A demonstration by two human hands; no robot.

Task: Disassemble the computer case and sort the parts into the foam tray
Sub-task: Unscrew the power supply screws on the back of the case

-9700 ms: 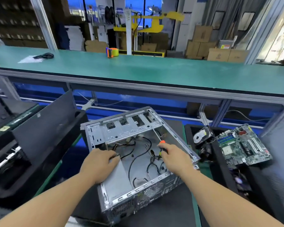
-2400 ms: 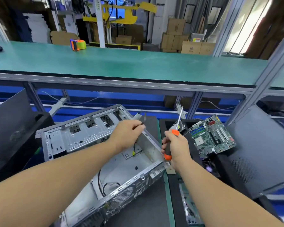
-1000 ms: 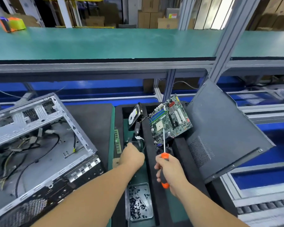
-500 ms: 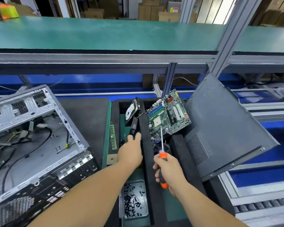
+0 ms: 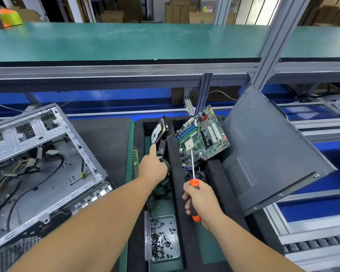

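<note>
The open grey computer case [image 5: 82, 154] lies on its side at the left, with loose cables inside. The black foam tray [image 5: 176, 173] sits to its right and holds a hard drive [image 5: 158, 131] standing on edge, a green motherboard [image 5: 202, 138], a memory stick [image 5: 135, 161] and a clear box of screws [image 5: 177, 242]. My left hand [image 5: 152, 169] reaches into the tray's left slot, its index finger stretched to the black part under the hard drive. Nothing shows in its grasp. My right hand [image 5: 202, 201] grips an orange-and-black screwdriver [image 5: 192, 163], tip pointing at the motherboard.
A dark case side panel [image 5: 263, 150] leans tilted over the tray's right side. A green shelf [image 5: 126, 42] runs overhead at the back, with a tape roll [image 5: 6, 16] on it. A grey upright post [image 5: 267, 48] stands at the right, and a roller conveyor [image 5: 312, 248] lies lower right.
My view and both hands moved right, from the case to the foam tray. My left hand has pushed deeper into the tray slot, index finger now extended toward the hard drive.
</note>
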